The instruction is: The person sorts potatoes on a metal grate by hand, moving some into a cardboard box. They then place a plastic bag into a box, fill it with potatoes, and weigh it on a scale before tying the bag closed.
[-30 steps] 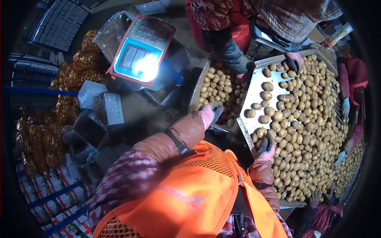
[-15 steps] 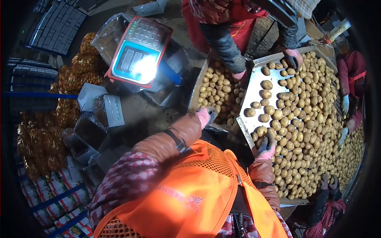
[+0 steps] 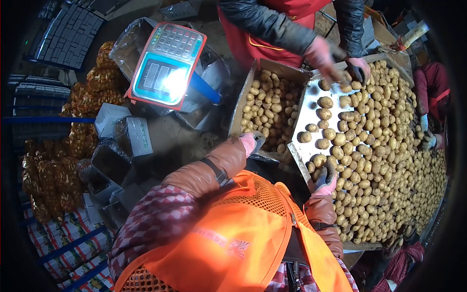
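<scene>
Left hand (image 3: 256,141) is resting bent at the near edge of the carton (image 3: 282,69); right hand (image 3: 326,179) is curving against potatoes (image 3: 319,159) at the near-left edge of the metal table (image 3: 310,111). I'm not making out either grip. Hasty pushing could be sending potatoes overboard.

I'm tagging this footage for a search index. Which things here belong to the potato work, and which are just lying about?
Part of the work:
potatoes
metal table
cardboard box holding potatoes
left hand, by the box
right hand, at the potatoes

Apparently just lying about, untouched:
scale
filled net bags
white boxes
stacked cartons
</scene>
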Available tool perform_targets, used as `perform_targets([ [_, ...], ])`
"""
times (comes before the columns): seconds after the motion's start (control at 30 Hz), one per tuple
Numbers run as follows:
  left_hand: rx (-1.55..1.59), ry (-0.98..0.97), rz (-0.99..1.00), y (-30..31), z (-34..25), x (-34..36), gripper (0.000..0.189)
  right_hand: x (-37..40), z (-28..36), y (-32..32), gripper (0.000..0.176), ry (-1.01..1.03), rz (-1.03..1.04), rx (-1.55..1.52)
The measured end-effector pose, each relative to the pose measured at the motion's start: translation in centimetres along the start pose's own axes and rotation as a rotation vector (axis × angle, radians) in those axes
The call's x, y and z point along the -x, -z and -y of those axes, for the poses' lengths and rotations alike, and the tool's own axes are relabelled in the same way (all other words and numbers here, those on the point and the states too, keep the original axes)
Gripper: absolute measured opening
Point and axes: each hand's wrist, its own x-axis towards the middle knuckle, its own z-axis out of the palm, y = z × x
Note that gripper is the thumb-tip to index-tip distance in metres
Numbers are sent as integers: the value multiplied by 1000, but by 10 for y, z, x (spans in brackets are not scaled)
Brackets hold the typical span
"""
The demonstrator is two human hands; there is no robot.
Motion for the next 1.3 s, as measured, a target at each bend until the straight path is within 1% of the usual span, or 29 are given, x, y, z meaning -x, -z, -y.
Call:
perform_targets([
  [0.07,-72,-20,-42,-5,12,-7,16,-11,-21,12,39,155,48,35],
  [0.17,-130,-29,-46,-2,7,-2,19,-13,-25,15,37,200,28,131],
  [0.2,-191,-32,-52,3,-3,5,20,-8,-20,14,37,195,24,133],
  [0.27,-255,-32,-37,19,-31,16,22,3,2,2,35,70,15,80],
  [0.3,-397,-19,-66,26,-43,16,24,2,2,2,33,20,13,49],
  [0.33,-540,-12,-83,29,-48,9,26,-12,-17,14,34,215,6,230],
  [0.37,-436,-44,-119,28,-44,-3,29,-20,-32,29,34,400,0,423],
  [0.4,-331,-72,-158,29,-41,-18,32,-18,-31,36,34,383,-33,441],
  [0.43,-277,20,-169,34,-55,-32,33,-11,-19,30,33,333,-33,471],
  [0.47,-591,-52,-174,36,-75,-43,33,-4,-6,20,31,282,-30,496],
  [0.5,-636,-239,-273,37,-76,-58,35,0,4,12,30,228,-24,520],
  [0.53,-678,-242,-182,38,-81,-84,36,2,11,9,29,225,-35,568],
  [0.57,-765,-238,-185,32,-86,-108,40,2,9,8,31,287,-30,553],
  [0.6,-830,-243,-144,29,-106,-120,42,2,8,11,33,281,-25,567],
  [0.63,-910,-336,-206,23,-100,-157,45,2,8,13,35,273,-17,582],
  [0.67,-985,-430,-268,16,-91,-196,49,5,18,8,38,178,-19,592],
  [0.7,-1018,-430,-229,12,-109,-210,55,2,9,14,42,243,-4,571],
  [0.73,-1033,-339,-169,6,-131,-214,62,5,15,12,44,211,-12,583],
  [0.77,-1037,-323,-182,-1,-143,-213,66,7,20,8,47,182,-16,593],
  [0.8,-1172,-283,-150,-11,-138,-219,65,5,12,17,54,296,27,655],
  [0.83,-1305,-245,-121,-21,-134,-222,64,7,12,16,54,279,21,663],
  [0.97,-1293,-113,-122,-42,-112,-199,58,13,14,9,52,254,-13,583],
  [1.03,-1269,-55,56,-34,-109,-183,57,13,16,4,53,270,-27,504],
  [1.1,-1339,-49,136,-32,-99,-143,59,17,20,-4,55,55,-2,186],
  [1.17,-1223,-144,197,-16,-83,-109,64,18,42,-41,57,-12,-8,-229],
  [1.2,-1216,-133,185,-7,-73,-100,64,15,20,-12,56,26,49,-61],
  [1.23,-1056,-92,236,4,-63,-92,64,14,16,-4,56,27,65,-55],
  [1.27,-896,-59,279,12,-57,-86,64,12,13,1,52,59,59,66],
  [1.3,-891,-56,263,15,-55,-79,64,9,10,6,48,92,51,185],
])
